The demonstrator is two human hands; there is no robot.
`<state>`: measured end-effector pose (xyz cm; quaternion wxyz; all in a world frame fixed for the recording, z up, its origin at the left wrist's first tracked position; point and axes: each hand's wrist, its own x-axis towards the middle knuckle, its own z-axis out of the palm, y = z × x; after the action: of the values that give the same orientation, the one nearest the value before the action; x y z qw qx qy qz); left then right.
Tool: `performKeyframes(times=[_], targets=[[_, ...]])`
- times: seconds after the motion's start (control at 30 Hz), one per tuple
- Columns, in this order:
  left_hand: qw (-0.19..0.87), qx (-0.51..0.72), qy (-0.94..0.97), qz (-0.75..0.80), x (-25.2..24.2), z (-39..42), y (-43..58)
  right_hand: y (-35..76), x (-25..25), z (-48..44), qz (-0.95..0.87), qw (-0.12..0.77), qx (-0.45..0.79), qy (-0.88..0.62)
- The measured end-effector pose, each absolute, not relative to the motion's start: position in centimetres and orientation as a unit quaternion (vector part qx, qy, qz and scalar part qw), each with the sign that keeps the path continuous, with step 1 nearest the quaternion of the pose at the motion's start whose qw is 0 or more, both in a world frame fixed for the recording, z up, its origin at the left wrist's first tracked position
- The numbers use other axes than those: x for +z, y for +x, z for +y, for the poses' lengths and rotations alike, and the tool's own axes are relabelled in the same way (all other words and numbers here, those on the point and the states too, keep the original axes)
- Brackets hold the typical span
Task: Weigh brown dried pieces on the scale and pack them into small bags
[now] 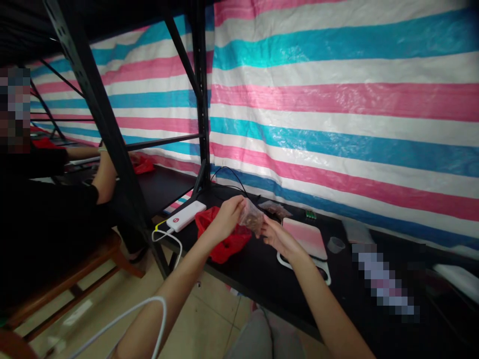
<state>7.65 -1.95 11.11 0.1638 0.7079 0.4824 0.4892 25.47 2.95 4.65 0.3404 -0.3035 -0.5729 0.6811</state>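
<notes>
A small clear plastic bag [253,217] with brownish contents is held up between my two hands above the table. My left hand [229,219] pinches its upper left corner with closed fingers. On the opposite side, my right hand [280,238] has its fingertips closed on the bag's lower right edge. What the bag contains is too small to make out. Below my left hand lies an open red plastic bag [220,248]. Close to my right hand is a pink and white flat device [305,237], and another clear bag [276,209] lies behind it.
A white power bank [187,215] with a white cable stands left of the red bag. To the right are a small clear cup [336,244] and a green item [310,214]. A black metal post [108,134] separates me from a seated person [48,214].
</notes>
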Motion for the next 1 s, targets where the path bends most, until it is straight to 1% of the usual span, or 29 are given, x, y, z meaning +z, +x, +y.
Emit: performKeyframes(times=[0.07, 0.13, 0.3, 0.37, 0.47, 0.6, 0.7, 0.8, 0.87, 0.93, 1.0], targets=[[0.143, 0.495, 0.691, 0.508, 10.7, -1.6, 5.4, 23.7, 4.7, 2.9, -0.553, 0.327, 0.716, -0.274], [0.123, 0.501, 0.671, 0.533, 10.0, -1.2, 3.6, 22.2, 4.8, 3.1, -0.551, 0.335, 0.716, -0.269], [0.097, 0.468, 0.662, 0.577, 7.8, -0.9, 0.6, 20.0, 4.8, 4.7, -0.582, 0.378, 0.644, -0.321], [0.091, 0.423, 0.693, 0.577, 7.0, -1.2, -0.3, 20.2, 4.5, 5.4, -0.598, 0.381, 0.622, -0.332], [0.065, 0.319, 0.753, 0.571, 6.1, -1.8, -1.6, 21.2, 3.9, 6.0, -0.632, 0.363, 0.590, -0.349], [-0.054, 0.171, 0.802, 0.570, 5.5, -2.2, -2.9, 22.1, 3.3, 6.5, -0.673, 0.351, 0.539, -0.365], [-0.135, 0.112, 0.806, 0.565, 5.6, -2.0, -3.2, 22.0, 3.0, 6.6, -0.679, 0.362, 0.516, -0.377], [-0.194, 0.112, 0.791, 0.569, 5.9, -1.6, -3.2, 21.6, 2.9, 6.5, -0.697, 0.358, 0.500, -0.369], [-0.209, 0.125, 0.783, 0.572, 6.0, -1.2, -3.3, 21.4, 3.1, 6.6, -0.719, 0.351, 0.486, -0.352], [-0.193, 0.141, 0.777, 0.583, 6.2, -0.9, -3.4, 21.2, 3.4, 6.5, -0.744, 0.341, 0.465, -0.338], [-0.155, 0.160, 0.763, 0.606, 6.4, -0.7, -3.5, 21.0, 4.0, 6.4, -0.767, 0.327, 0.440, -0.334]])
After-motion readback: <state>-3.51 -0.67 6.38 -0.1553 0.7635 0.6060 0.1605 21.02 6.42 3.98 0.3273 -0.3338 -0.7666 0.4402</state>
